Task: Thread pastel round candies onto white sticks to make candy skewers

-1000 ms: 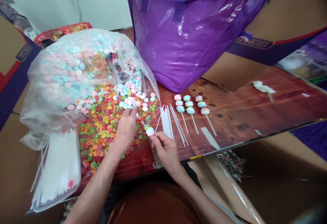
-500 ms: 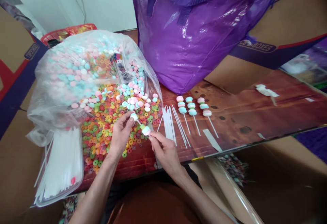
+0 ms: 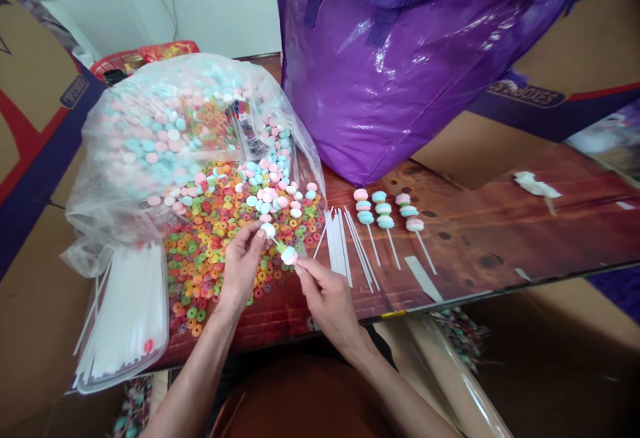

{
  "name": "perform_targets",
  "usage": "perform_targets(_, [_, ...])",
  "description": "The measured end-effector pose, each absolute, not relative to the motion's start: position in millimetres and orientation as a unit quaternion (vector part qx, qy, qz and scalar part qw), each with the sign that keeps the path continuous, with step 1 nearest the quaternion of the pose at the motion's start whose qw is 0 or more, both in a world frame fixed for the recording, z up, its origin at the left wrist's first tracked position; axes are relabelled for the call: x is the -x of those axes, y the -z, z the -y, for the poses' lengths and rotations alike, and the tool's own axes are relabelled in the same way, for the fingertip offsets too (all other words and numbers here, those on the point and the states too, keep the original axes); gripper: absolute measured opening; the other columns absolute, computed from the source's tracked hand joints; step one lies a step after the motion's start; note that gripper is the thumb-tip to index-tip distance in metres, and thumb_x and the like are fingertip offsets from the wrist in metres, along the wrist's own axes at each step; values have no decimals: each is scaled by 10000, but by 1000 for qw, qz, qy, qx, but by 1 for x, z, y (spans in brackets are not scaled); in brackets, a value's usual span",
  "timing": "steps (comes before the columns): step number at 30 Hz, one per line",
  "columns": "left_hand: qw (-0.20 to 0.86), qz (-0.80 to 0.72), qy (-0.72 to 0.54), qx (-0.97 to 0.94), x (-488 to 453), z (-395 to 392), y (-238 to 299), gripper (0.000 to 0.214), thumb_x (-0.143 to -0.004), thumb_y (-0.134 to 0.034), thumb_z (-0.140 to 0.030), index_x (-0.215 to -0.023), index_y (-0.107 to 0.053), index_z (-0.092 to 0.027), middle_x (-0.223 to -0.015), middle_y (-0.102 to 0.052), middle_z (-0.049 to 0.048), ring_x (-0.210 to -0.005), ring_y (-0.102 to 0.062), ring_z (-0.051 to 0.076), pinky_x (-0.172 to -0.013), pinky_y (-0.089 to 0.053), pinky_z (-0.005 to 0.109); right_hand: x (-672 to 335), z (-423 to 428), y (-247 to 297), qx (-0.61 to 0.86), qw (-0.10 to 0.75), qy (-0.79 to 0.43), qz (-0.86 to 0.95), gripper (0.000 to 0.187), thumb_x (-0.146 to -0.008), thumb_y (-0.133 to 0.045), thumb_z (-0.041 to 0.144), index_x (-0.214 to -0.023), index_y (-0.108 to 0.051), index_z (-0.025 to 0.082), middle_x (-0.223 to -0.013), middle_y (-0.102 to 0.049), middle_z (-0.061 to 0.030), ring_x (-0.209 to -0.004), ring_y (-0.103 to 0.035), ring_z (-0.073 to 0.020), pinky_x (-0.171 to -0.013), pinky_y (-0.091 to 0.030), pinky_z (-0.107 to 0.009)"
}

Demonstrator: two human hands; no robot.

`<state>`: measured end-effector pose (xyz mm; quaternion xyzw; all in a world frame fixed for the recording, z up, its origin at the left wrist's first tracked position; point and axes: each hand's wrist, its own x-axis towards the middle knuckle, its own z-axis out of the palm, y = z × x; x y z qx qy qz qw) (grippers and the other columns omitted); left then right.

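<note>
Head view: left hand (image 3: 243,261), at pile of pale sweets (image 3: 267,197) one second earlier, had brought single sweet (image 3: 269,230) to tip of stick (image 3: 274,240); threading appeared under way. Piercing could not be confirmed. Left fingers clamped on single sweet; those of right hand (image 3: 327,295) pinched stick below threaded sweet (image 3: 289,256). Stick was held over desk (image 3: 465,231), between ring sweets (image 3: 210,258) and loose sticks (image 3: 340,245). Long axis slanted; tip pointed leftward, away from wearer.
</note>
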<state>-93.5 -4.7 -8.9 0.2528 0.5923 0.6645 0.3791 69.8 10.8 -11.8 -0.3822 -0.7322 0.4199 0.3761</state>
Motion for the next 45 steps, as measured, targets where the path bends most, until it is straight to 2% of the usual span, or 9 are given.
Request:
perform_targets(5, [353,-618,-639,-292,91,9,13,294,-850,-679,-387,-1057,-715,-181,-986,-723,56,-796,-645,150,-763,-534,284,-69,-12,6,386,360,-423,737,267,-961,-501,235,-998,-740,122,-794,-728,-55,-652,-639,-143,-617,-461,-217])
perform_targets(9, [265,-667,-595,-362,92,12,21,286,-888,-639,-382,-1084,-726,-194,-1029,-724,73,-849,-670,184,-805,-547,323,-70,-14,-2,402,323,-428,742,287,-963,-493,270,-936,-739,124,-652,-637,-9,-530,-515,-107,-531,-389,-212])
perform_targets(17, [134,-696,-534,-461,90,16,24,240,-928,-593,-304,-1102,-738,-224,-1051,-733,68,-966,-681,201,-885,-544,338,-60,-12,-7,411,322,-425,739,289,-967,-466,283,-843,-685,140,-603,-542,15,-509,-448,-102,-508,-336,-220])
perform_targets(24, [125,-688,-513,-498,86,22,15,246,-946,-568,-265,-1113,-746,-230,-1087,-730,63,-990,-687,181,-899,-556,309,-48,-10,-5,411,335,-416,739,260,-957,-448,242,-777,-621,171,-599,-547,15,-519,-472,-114,-515,-335,-225])
perform_targets(32, [218,-659,-505,-512,74,14,7,306,-964,-524,-298,-1201,-715,-260,-1172,-718,73,-1077,-667,224,-970,-524,363,-59,-21,10,454,324,-447,699,290,-970,-436,312,-727,-554,206,-579,-500,31,-527,-459,-121,-525,-346,-228])
perform_targets(35, [164,-678,-462,-548,70,-4,3,339,-959,-513,-254,-1255,-679,-253,-1121,-712,90,-1029,-649,238,-948,-515,385,-81,-30,14,493,337,-427,679,294,-963,-459,343,-716,-546,208,-571,-476,42,-529,-444,-119,-534,-353,-226])
perform_targets(40, [32,-712,-301,-633,62,-34,12,262,-873,-570,-132,-1058,-730,-226,-1024,-646,113,-999,-547,280,-915,-472,433,-106,-36,18,525,353,-418,652,280,-952,-470,359,-763,-590,191,-587,-489,41,-533,-444,-119,-531,-356,-229])
perform_targets(45, [35,-710,-267,-651,60,-40,21,242,-876,-504,-89,-913,-716,-201,-968,-607,119,-945,-529,277,-876,-456,427,-103,-29,22,521,357,-430,646,281,-957,-477,365,-784,-607,186,-576,-464,50,-530,-437,-116,-525,-352,-223])
